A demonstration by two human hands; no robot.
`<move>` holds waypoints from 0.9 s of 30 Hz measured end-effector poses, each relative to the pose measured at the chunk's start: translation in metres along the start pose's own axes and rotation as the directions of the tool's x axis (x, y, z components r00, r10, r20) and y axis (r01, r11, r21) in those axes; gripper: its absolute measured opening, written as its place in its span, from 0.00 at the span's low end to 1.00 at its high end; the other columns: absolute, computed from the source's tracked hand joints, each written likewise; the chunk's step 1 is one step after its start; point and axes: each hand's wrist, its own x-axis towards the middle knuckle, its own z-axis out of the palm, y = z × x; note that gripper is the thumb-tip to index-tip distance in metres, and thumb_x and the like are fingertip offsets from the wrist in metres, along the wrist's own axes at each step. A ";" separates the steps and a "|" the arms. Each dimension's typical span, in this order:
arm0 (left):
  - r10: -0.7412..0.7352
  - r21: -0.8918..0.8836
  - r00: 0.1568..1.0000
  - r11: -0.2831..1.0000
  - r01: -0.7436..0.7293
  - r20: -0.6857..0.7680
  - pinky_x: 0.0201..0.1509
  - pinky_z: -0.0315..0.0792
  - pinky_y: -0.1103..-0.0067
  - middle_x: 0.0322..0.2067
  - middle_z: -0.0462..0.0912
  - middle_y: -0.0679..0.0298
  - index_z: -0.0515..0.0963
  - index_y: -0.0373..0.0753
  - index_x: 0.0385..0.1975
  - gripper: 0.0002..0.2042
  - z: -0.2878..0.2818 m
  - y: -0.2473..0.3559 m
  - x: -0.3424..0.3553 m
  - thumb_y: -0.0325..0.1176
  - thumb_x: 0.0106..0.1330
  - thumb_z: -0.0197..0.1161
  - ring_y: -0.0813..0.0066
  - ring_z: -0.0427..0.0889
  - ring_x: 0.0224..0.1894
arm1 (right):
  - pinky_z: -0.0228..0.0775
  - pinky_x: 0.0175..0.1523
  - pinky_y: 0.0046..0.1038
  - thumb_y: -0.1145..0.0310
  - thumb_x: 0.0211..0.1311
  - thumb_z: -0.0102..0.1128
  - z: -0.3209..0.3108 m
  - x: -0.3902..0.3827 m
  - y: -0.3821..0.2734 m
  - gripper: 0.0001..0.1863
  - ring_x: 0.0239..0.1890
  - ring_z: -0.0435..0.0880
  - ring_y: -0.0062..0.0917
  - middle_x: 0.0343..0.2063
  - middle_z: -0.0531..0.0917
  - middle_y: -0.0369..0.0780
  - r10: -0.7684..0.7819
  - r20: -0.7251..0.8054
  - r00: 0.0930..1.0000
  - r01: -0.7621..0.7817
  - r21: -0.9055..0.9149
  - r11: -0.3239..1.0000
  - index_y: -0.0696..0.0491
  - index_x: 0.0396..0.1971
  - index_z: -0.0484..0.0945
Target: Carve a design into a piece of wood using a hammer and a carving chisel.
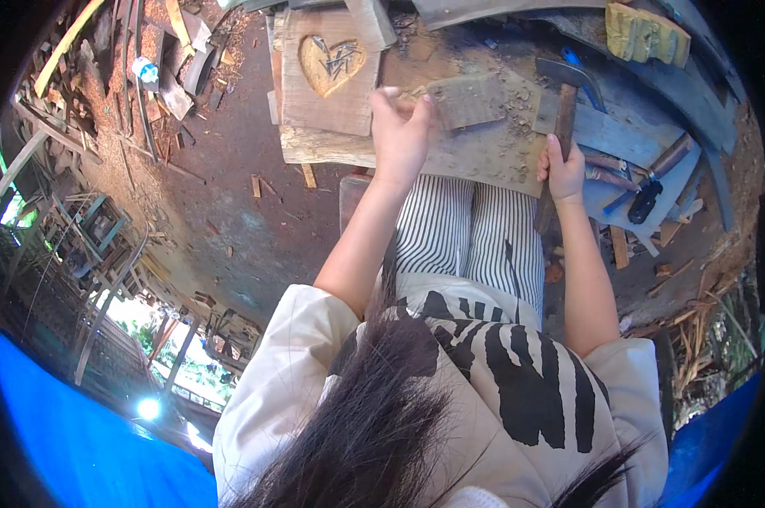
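My right hand (562, 173) is wrapped round the wooden handle of a hammer (562, 118), its dark metal head up at the far end. Over the near edge of the workbench plank (476, 161), my left hand (399, 135) is closed with fingers curled; anything pinched in its fingertips is too small or blurred to make out. Just beyond it on the left lies a square wooden board (327, 106) with a heart-shaped hollow. Several loose nails (340, 59) rest inside the hollow. A smaller wood piece (467, 102) lies on the plank between both hands.
To the right are wood-handled tools (670, 157), a black-and-blue object (645, 201) and a yellowish wood block (645, 35). Scrap wood and shavings (158, 76) litter the ground at left, beside a blue-and-white bottle (145, 69). Long grey boards (687, 93) lie at far right.
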 end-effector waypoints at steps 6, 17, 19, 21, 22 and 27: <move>0.730 0.619 0.683 0.534 -0.575 0.004 0.53 0.69 0.68 0.39 0.81 0.59 0.72 0.34 0.46 0.14 -0.048 0.002 0.062 0.23 0.61 0.60 0.61 0.74 0.44 | 0.63 0.18 0.22 0.63 0.71 0.55 0.001 0.000 0.001 0.13 0.11 0.68 0.16 0.14 0.71 0.33 0.008 -0.017 1.000 -0.008 -0.009 1.000 0.56 0.32 0.69; 0.802 0.674 0.466 0.110 -0.730 0.374 0.47 0.71 0.69 0.35 0.85 0.66 0.80 0.43 0.44 0.16 -0.075 0.007 0.126 0.22 0.55 0.58 0.59 0.76 0.40 | 0.65 0.18 0.23 0.64 0.70 0.56 0.003 -0.001 0.000 0.12 0.12 0.69 0.17 0.15 0.71 0.34 0.024 -0.072 0.997 -0.026 -0.022 0.999 0.57 0.34 0.69; 0.780 0.668 0.462 0.077 -0.740 0.422 0.47 0.71 0.67 0.36 0.84 0.63 0.78 0.41 0.43 0.15 -0.073 0.006 0.125 0.21 0.55 0.58 0.57 0.76 0.40 | 0.65 0.19 0.23 0.64 0.69 0.57 0.000 -0.001 0.002 0.12 0.12 0.70 0.17 0.15 0.71 0.34 0.029 -0.083 0.996 -0.031 -0.026 0.999 0.58 0.34 0.70; 0.780 0.681 0.509 0.151 -0.717 0.363 0.49 0.70 0.64 0.36 0.82 0.60 0.77 0.38 0.41 0.13 -0.066 0.004 0.119 0.21 0.56 0.58 0.54 0.75 0.40 | 0.66 0.19 0.23 0.64 0.69 0.57 -0.001 0.001 0.003 0.12 0.12 0.70 0.17 0.15 0.72 0.34 0.013 -0.046 0.999 -0.015 -0.026 1.000 0.58 0.34 0.70; 0.794 0.651 0.493 0.168 -0.740 0.356 0.46 0.72 0.65 0.35 0.79 0.55 0.73 0.35 0.42 0.11 -0.065 0.002 0.112 0.19 0.60 0.57 0.56 0.76 0.39 | 0.66 0.19 0.23 0.64 0.69 0.57 0.000 0.000 0.003 0.12 0.13 0.71 0.17 0.15 0.72 0.34 0.021 -0.059 0.998 -0.024 -0.046 0.999 0.58 0.33 0.70; 0.753 0.319 0.655 0.606 -0.729 0.067 0.43 0.75 0.75 0.37 0.75 0.55 0.62 0.31 0.46 0.15 -0.039 -0.019 0.065 0.18 0.64 0.58 0.68 0.78 0.38 | 0.66 0.19 0.23 0.63 0.69 0.57 -0.001 0.001 0.003 0.12 0.13 0.71 0.17 0.15 0.72 0.34 -0.006 -0.047 0.999 0.004 -0.050 0.999 0.58 0.33 0.70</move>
